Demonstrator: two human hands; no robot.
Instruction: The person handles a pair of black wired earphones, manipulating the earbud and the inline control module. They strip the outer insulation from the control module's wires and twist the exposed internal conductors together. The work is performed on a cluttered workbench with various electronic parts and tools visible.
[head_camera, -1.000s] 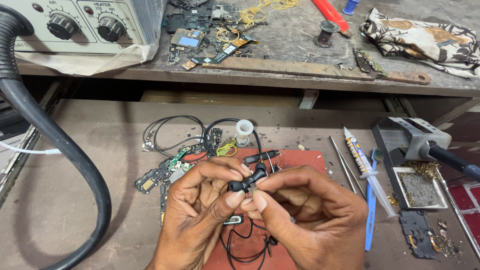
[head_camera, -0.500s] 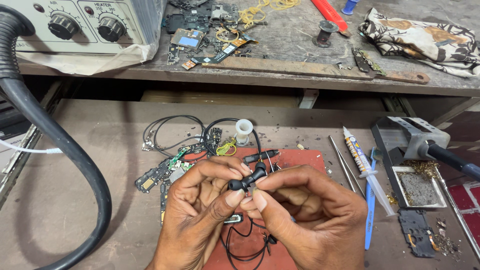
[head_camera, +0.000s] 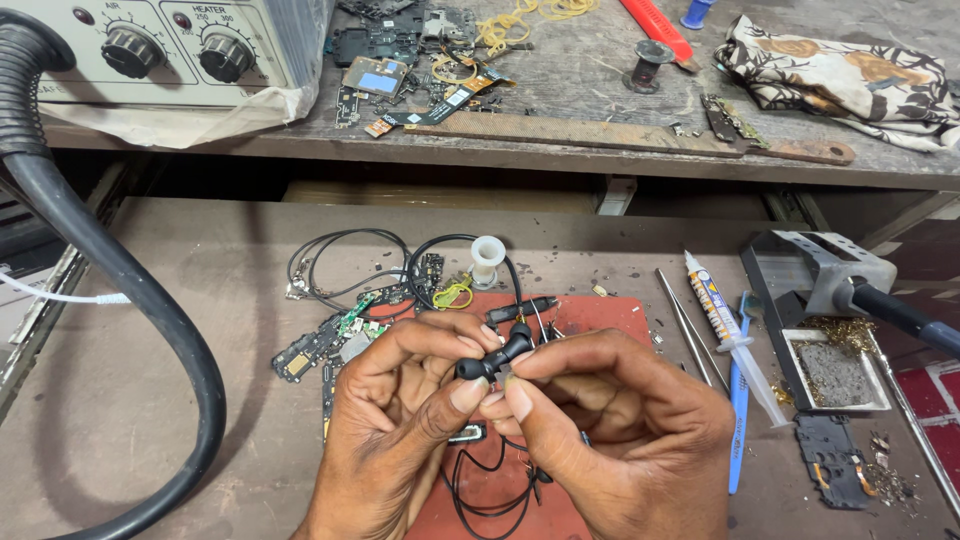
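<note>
While one thick black hose (head_camera: 120, 300) curves down the left side of the workbench (head_camera: 180, 400), one grey control box (head_camera: 170, 50) with two knobs sits on the upper shelf. One red mat (head_camera: 590, 320) lies under two hands. Left hand (head_camera: 400, 420) and right hand (head_camera: 620, 430) both pinch one small black earbud (head_camera: 497, 358) with thumb and fingertips, held just above the mat. One syringe (head_camera: 735, 335), one blue toothbrush (head_camera: 740, 400) and two metal rods (head_camera: 685, 325) lie to the right.
</note>
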